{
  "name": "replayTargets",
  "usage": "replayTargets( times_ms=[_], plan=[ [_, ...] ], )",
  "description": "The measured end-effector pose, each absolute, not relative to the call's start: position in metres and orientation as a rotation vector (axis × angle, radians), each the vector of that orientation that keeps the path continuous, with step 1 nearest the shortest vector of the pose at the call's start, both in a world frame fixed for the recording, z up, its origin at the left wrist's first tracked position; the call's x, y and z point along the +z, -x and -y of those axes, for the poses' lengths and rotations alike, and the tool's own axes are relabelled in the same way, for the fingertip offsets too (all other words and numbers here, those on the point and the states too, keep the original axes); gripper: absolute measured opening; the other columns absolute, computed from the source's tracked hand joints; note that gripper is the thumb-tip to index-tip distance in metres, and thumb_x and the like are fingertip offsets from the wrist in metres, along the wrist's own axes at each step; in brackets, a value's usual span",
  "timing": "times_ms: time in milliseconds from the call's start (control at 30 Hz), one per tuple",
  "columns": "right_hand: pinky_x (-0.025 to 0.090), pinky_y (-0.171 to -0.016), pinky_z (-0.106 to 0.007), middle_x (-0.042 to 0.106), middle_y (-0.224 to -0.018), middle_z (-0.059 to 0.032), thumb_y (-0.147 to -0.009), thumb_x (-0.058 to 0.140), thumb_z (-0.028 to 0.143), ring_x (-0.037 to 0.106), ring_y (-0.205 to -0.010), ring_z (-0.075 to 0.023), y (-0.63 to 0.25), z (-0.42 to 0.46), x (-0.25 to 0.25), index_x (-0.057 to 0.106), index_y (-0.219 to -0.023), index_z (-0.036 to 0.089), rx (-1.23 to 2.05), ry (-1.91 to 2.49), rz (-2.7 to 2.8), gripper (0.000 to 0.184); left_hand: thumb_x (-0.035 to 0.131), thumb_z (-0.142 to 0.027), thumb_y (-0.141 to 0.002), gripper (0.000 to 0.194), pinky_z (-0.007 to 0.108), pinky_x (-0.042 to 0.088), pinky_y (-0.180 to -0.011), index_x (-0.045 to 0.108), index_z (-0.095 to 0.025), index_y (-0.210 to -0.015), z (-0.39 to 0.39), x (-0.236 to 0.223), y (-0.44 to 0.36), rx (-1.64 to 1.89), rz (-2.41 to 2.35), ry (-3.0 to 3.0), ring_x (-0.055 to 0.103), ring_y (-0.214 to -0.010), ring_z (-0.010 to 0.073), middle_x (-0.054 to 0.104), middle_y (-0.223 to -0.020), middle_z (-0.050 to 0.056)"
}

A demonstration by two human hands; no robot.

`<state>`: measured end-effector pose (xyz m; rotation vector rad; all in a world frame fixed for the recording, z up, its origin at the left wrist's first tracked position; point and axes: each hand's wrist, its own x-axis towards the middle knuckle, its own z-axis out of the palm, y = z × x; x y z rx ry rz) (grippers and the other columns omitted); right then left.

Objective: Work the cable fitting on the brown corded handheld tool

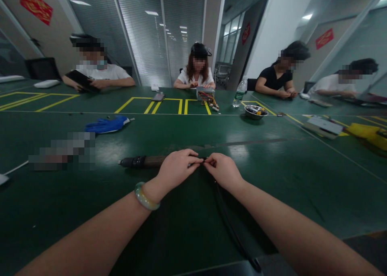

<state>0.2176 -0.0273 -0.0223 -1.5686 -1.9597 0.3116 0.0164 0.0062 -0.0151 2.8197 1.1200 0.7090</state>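
Observation:
In the middle of the green table (145,215), my left hand (179,167) is closed in a pinch, its wrist lying over one end of a dark cylindrical power tool (142,162) with a chuck-like tip pointing left. Opposite it, my right hand (222,169) pinches too, the fingertips of both hands nearly meeting. A tiny dark bit shows between them, too small and covered to name. From under my right hand a black cord (226,215) runs down towards the table's near edge. The rest of the tool is hidden behind my left hand.
A blue glove (107,125) lies left, beyond a blurred-out object (65,151). Across the table are a water bottle (240,92), a metal bowl (256,112), a grey box with coloured wires (205,94) and several seated people. A laptop-like slab (323,127) lies right.

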Motion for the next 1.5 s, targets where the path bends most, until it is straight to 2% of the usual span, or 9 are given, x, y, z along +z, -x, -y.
replayTargets(
  times_ms=[133,233,467,633,700,900,1100,1267,1500],
  plan=[
    [0.041,-0.063,-0.024,0.067,-0.08,0.0016,-0.084,0.065,0.024,0.06,-0.073,-0.014,-0.218,0.027,-0.022,0.068,-0.081,0.023,0.334,1.567,1.947,0.004,0.059,-0.028,-0.09,0.026,0.036,0.05,-0.086,0.064,-0.028,-0.116,-0.003,-0.011,-0.018,0.761,-1.098,-2.768,0.061,-0.101,0.0199,0.065,-0.113,0.001],
    [0.041,-0.063,-0.025,0.067,-0.079,0.0013,-0.084,0.066,0.024,0.06,-0.073,-0.0143,-0.219,0.027,-0.023,0.068,-0.082,0.023,0.347,1.562,1.945,0.003,0.06,-0.025,-0.089,0.017,0.036,0.05,-0.085,0.064,-0.024,-0.105,-0.002,-0.009,-0.019,0.758,-1.096,-2.742,0.062,-0.097,0.0199,0.066,-0.107,0.001],
    [0.044,-0.066,-0.026,0.065,-0.081,0.0011,-0.083,0.069,0.022,0.059,-0.073,-0.0143,-0.22,0.026,-0.023,0.068,-0.081,0.022,0.333,1.515,1.955,0.002,0.06,-0.026,-0.089,0.014,0.037,0.048,-0.089,0.065,-0.027,-0.102,-0.005,-0.01,-0.019,0.731,-1.101,-2.741,0.061,-0.1,0.0204,0.066,-0.109,0.0],
    [0.042,-0.096,-0.037,0.061,-0.117,-0.0055,-0.078,0.074,0.019,0.056,-0.109,-0.0212,-0.223,0.022,-0.023,0.07,-0.077,0.021,0.19,1.387,1.949,0.005,0.06,-0.026,-0.089,0.015,0.036,0.048,-0.086,0.065,-0.026,-0.102,-0.005,-0.01,-0.019,0.728,-1.106,-2.743,0.062,-0.098,0.0199,0.067,-0.108,0.0],
    [0.039,-0.1,-0.039,0.064,-0.116,-0.0043,-0.078,0.074,0.019,0.054,-0.113,-0.0216,-0.223,0.019,-0.024,0.069,-0.076,0.021,0.231,1.361,1.954,0.006,0.06,-0.027,-0.088,0.015,0.036,0.048,-0.086,0.065,-0.026,-0.102,-0.005,-0.01,-0.019,0.727,-1.104,-2.746,0.062,-0.098,0.02,0.067,-0.107,0.0],
    [0.045,-0.081,-0.029,0.068,-0.093,-0.0001,-0.086,0.068,0.025,0.061,-0.088,-0.0152,-0.221,0.016,-0.025,0.066,-0.078,0.021,0.501,1.398,1.918,0.009,0.061,-0.028,-0.088,0.025,0.036,0.049,-0.086,0.059,-0.026,-0.112,-0.004,-0.011,-0.019,0.752,-1.141,-2.742,0.064,-0.097,0.0209,0.068,-0.106,0.002],
    [0.043,-0.079,-0.028,0.066,-0.089,-0.0004,-0.085,0.068,0.025,0.06,-0.087,-0.0149,-0.218,0.018,-0.022,0.065,-0.076,0.019,0.485,1.464,1.902,0.011,0.063,-0.031,-0.086,0.029,0.042,0.05,-0.089,0.056,-0.023,-0.113,-0.001,-0.012,-0.018,0.782,-1.184,-2.745,0.064,-0.096,0.0234,0.067,-0.105,0.004],
    [0.044,-0.08,-0.029,0.066,-0.089,-0.0015,-0.084,0.067,0.023,0.06,-0.087,-0.0163,-0.216,0.018,-0.022,0.064,-0.076,0.019,0.431,1.488,1.928,0.01,0.06,-0.027,-0.088,0.031,0.048,0.03,-0.115,0.054,-0.021,-0.118,0.002,-0.007,-0.017,0.956,-1.074,-2.754,0.053,-0.123,0.0231,0.062,-0.124,0.005],
    [0.043,-0.076,-0.029,0.067,-0.088,-0.0028,-0.085,0.064,0.032,0.061,-0.084,-0.0175,-0.265,0.002,-0.015,0.068,-0.079,0.019,0.305,1.7,1.857,0.015,0.052,-0.021,-0.092,0.035,0.047,0.025,-0.119,0.053,-0.023,-0.127,0.01,0.004,-0.011,0.962,-0.853,-2.78,0.048,-0.13,0.0188,0.059,-0.131,0.003]
  ],
)
